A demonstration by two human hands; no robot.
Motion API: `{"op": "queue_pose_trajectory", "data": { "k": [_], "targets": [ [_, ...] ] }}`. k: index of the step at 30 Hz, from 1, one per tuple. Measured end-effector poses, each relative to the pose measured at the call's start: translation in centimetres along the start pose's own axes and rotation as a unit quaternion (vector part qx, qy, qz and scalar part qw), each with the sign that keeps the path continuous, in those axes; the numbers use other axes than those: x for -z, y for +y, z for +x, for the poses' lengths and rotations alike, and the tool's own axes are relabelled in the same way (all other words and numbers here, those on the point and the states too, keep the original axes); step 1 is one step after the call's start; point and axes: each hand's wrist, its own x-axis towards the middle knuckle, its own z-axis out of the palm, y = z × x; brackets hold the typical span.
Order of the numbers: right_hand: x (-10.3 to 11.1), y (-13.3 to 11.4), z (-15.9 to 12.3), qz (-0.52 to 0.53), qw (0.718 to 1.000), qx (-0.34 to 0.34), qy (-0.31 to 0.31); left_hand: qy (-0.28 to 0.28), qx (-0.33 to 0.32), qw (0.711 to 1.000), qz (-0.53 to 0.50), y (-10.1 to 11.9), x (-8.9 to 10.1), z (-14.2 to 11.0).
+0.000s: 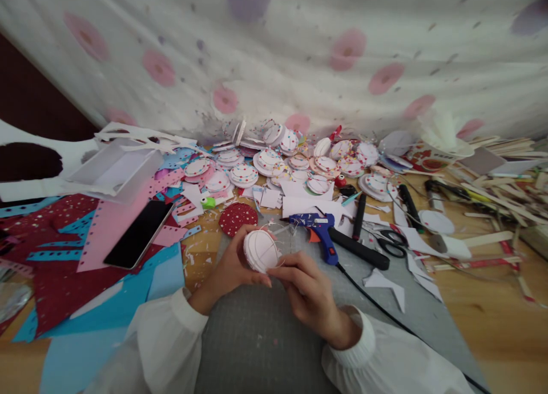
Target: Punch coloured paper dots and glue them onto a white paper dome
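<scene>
1. Left sleeve (171,342) and right sleeve (398,360), both white, nearest, over the near edge of the grey mat (257,342).
2. Left hand (233,271): curled round the white disc (260,250), thumb at its near rim, fingers round its left side. Face tilted up, fine thread (266,250) across it.
3. Right hand (310,288): thumb and fingertips closed in a pinch at the disc's right rim, apparently on thread.
4. Disc held above the mat, toward its far left corner.
5. Red circle (238,219), glittery, just beyond left hand, at that corner.
6. Glue gun (321,228), blue, beyond right hand; nozzle left, cord (377,302) running to the near right. Black bar (359,248) beside it.
7. Scissors (391,244), black handles, toward the mat's far right corner, among white scraps.
8. Phone (139,234), dark screen, left of the mat, on red, pink and blue paper. White tray (115,171) beyond.
9. Dotted disc stacks (244,175) crowded along the far edge of the wooden table (471,337).
10. Bowl (432,157) with white tissue, far right; sticks (490,238) scattered down the right side.
11. Flowered cloth (274,68) hanging behind.
</scene>
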Motion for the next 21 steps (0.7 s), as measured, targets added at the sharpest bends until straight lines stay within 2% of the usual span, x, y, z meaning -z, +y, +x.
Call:
{"op": "queue_pose_trajectory", "data": {
  "k": [9, 17, 21],
  "targets": [
    [-0.1, 0.0, 0.1, 0.021, 0.999, -0.019, -0.016, 0.029, 0.029, 0.998, -0.038, 0.1, -0.3, 0.0],
    [-0.5, 0.4, -0.2, -0.020, 0.999, -0.011, -0.042, -0.001, 0.025, 0.997, -0.077, -0.6, -0.1, 0.2],
    [-0.8, 1.1, -0.7, -0.084, 0.996, 0.003, -0.008, -0.035, 0.029, 0.996, -0.071, -0.2, -0.3, 0.2]
  ]
}}
